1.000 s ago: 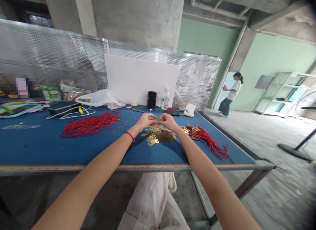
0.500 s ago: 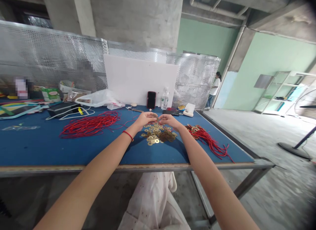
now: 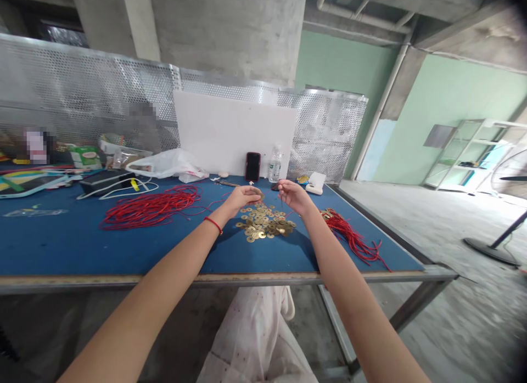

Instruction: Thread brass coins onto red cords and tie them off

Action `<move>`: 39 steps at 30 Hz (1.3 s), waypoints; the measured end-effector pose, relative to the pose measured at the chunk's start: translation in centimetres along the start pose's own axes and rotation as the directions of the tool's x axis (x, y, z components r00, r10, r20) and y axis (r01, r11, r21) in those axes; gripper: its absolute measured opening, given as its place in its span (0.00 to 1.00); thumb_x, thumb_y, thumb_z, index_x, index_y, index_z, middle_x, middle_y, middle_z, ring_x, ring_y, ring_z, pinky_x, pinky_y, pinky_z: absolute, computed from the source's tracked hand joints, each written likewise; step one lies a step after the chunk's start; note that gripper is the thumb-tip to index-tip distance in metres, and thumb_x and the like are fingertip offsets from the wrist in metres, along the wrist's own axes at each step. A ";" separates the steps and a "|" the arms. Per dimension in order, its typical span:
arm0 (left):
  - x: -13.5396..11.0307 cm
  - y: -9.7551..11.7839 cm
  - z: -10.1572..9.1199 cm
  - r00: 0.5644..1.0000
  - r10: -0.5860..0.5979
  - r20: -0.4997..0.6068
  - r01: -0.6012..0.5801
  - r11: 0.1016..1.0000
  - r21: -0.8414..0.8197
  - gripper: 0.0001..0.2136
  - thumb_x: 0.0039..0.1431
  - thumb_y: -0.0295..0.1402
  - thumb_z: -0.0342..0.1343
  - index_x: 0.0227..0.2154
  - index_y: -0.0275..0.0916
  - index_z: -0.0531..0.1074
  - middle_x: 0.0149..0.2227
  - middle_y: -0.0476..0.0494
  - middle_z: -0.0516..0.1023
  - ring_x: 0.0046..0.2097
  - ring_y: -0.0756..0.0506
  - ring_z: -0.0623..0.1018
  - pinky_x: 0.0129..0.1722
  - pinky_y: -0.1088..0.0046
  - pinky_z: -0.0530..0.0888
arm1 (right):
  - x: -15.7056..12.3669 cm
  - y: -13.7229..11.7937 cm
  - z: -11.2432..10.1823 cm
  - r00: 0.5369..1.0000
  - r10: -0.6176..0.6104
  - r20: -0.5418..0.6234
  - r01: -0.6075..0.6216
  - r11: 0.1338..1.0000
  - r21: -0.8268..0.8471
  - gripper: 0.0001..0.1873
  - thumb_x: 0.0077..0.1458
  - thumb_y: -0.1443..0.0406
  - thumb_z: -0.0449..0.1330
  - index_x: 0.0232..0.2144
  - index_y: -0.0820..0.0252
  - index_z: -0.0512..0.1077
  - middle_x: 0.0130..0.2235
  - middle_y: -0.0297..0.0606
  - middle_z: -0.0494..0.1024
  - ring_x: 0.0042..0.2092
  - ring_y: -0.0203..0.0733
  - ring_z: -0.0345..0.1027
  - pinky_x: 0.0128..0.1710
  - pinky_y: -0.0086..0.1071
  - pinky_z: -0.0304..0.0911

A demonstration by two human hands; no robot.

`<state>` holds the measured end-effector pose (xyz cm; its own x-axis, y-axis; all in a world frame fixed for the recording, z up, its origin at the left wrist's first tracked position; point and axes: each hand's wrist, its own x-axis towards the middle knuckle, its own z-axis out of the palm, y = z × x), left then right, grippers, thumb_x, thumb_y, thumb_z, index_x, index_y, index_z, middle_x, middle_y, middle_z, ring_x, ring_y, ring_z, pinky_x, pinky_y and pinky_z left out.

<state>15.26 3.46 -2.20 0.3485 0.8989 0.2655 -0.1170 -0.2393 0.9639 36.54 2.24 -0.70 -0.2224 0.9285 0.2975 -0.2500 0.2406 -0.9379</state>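
Observation:
Above a loose pile of brass-coloured coins with holes (image 3: 259,221), my left hand (image 3: 241,199) is closed, pinching a coin (image 3: 259,194) between thumb and fingers. My right hand (image 3: 295,196) is raised a little to the right, apart from the left. Its fingertips are pinched together on a thin dark strand (image 3: 282,203) that hangs down over the pile; whether it is cord cannot be made out. Right of that hand lies a bundle of red cords (image 3: 349,232), with coins (image 3: 328,213) at its upper end.
A large heap of red cord (image 3: 152,207) lies on the blue tabletop (image 3: 102,251) to the left. Behind the coins stand a phone (image 3: 252,166) and a water bottle (image 3: 275,164). A white plastic bag (image 3: 173,164) and a black box (image 3: 105,181) with a white cable are at back left.
My right hand has moved right and slightly up, away from my left hand, which stays in place with the coin. The person in the background is out of view.

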 end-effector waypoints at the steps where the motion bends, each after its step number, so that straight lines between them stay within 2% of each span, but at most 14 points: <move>1: -0.1 0.1 0.1 1.000 -0.001 0.000 0.001 1.000 -0.010 0.17 0.36 0.33 0.69 0.31 0.34 0.73 0.29 0.45 0.78 0.32 0.50 0.76 0.37 0.72 0.72 | 0.0 -0.1 -0.1 1.000 -0.009 -0.013 0.010 1.000 0.028 0.09 0.47 0.65 0.58 0.35 0.58 0.69 0.34 0.34 0.75 0.32 0.33 0.68 0.40 0.30 0.66; 6: -0.6 0.8 0.3 1.000 -0.025 0.004 0.025 0.999 -0.028 0.15 0.40 0.32 0.68 0.31 0.34 0.71 0.30 0.46 0.77 0.32 0.50 0.76 0.37 0.73 0.72 | 0.2 0.0 -1.0 0.993 -0.070 -0.090 0.080 0.990 0.115 0.18 0.46 0.69 0.57 0.42 0.53 0.68 0.50 0.34 0.74 0.45 0.34 0.70 0.44 0.29 0.67; 9: -0.5 0.7 0.1 0.999 -0.014 0.037 0.015 0.999 -0.030 0.14 0.41 0.33 0.67 0.30 0.34 0.71 0.30 0.46 0.77 0.33 0.50 0.76 0.38 0.73 0.72 | 0.4 0.2 -1.3 0.985 -0.052 -0.167 0.072 0.990 0.118 0.18 0.47 0.70 0.57 0.43 0.52 0.69 0.53 0.32 0.72 0.48 0.35 0.69 0.43 0.29 0.69; 11: -0.3 0.3 -0.1 0.999 -0.004 0.050 0.006 0.999 -0.039 0.15 0.41 0.34 0.67 0.30 0.34 0.71 0.31 0.46 0.77 0.34 0.50 0.76 0.39 0.74 0.71 | 0.6 0.3 -1.4 0.966 0.011 -0.260 0.029 0.988 0.151 0.14 0.50 0.69 0.57 0.41 0.54 0.70 0.51 0.34 0.74 0.47 0.35 0.70 0.40 0.27 0.70; 14: 0.0 -0.2 -0.4 0.998 0.003 0.059 0.000 0.999 -0.047 0.15 0.41 0.35 0.67 0.31 0.34 0.70 0.32 0.47 0.76 0.35 0.50 0.77 0.40 0.73 0.71 | 0.7 0.3 -1.4 0.908 0.105 -0.406 -0.001 0.969 0.246 0.08 0.53 0.67 0.56 0.38 0.57 0.71 0.44 0.36 0.77 0.40 0.33 0.72 0.34 0.23 0.69; 19: 0.1 -0.5 -0.4 0.996 -0.011 0.088 0.012 1.000 -0.012 0.16 0.42 0.36 0.67 0.31 0.34 0.70 0.32 0.46 0.76 0.35 0.49 0.77 0.39 0.72 0.71 | 0.7 0.0 -1.2 0.830 0.099 -0.548 0.082 0.952 0.296 0.05 0.52 0.66 0.59 0.32 0.59 0.73 0.29 0.31 0.78 0.23 0.27 0.65 0.22 0.20 0.61; 22: 0.1 -0.5 -0.4 0.993 -0.024 0.112 0.023 1.000 0.005 0.16 0.42 0.37 0.67 0.31 0.34 0.69 0.31 0.45 0.76 0.35 0.49 0.77 0.37 0.72 0.71 | 0.6 -0.2 -1.2 0.789 0.137 -0.599 0.110 0.928 0.357 0.02 0.52 0.68 0.59 0.29 0.58 0.73 0.24 0.27 0.76 0.22 0.26 0.64 0.23 0.19 0.61; 26: 0.0 -0.4 -0.4 0.990 -0.059 0.128 0.056 0.998 0.029 0.16 0.41 0.36 0.67 0.30 0.34 0.70 0.30 0.45 0.76 0.34 0.48 0.77 0.35 0.72 0.71 | 0.6 -0.4 -1.4 0.806 0.254 -0.536 0.091 0.840 0.535 0.08 0.56 0.69 0.56 0.26 0.56 0.71 0.24 0.26 0.76 0.25 0.26 0.69 0.30 0.21 0.68; 29: -0.3 -0.1 -0.2 0.988 -0.111 0.109 0.104 0.992 0.067 0.15 0.40 0.35 0.68 0.29 0.34 0.70 0.29 0.45 0.76 0.34 0.48 0.77 0.34 0.73 0.71 | 0.8 -0.4 -1.6 0.822 0.275 -0.499 0.087 0.805 0.587 0.09 0.58 0.69 0.56 0.26 0.56 0.71 0.23 0.26 0.76 0.24 0.26 0.68 0.32 0.21 0.69; 34: -0.6 0.4 0.0 0.985 -0.139 0.106 0.132 0.989 0.071 0.14 0.39 0.34 0.68 0.28 0.34 0.71 0.28 0.46 0.76 0.32 0.49 0.76 0.33 0.73 0.70 | 0.9 -0.4 -1.7 0.854 0.226 -0.469 0.096 0.817 0.568 0.06 0.55 0.69 0.58 0.26 0.57 0.71 0.21 0.26 0.72 0.20 0.25 0.63 0.27 0.18 0.67; 39: -0.4 0.1 -0.2 0.977 -0.144 0.155 0.142 0.990 0.026 0.15 0.38 0.34 0.69 0.28 0.34 0.71 0.28 0.45 0.77 0.31 0.50 0.76 0.34 0.73 0.70 | 0.7 -0.6 -1.1 0.911 0.053 -0.409 0.143 0.890 0.434 0.02 0.50 0.68 0.62 0.30 0.58 0.73 0.21 0.27 0.70 0.19 0.24 0.58 0.22 0.18 0.63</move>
<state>14.89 3.11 -2.21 0.5015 0.8562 0.1239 -0.0420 -0.1189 0.9920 37.56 3.08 -0.15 0.1699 0.9743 0.1482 -0.6629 0.2243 -0.7144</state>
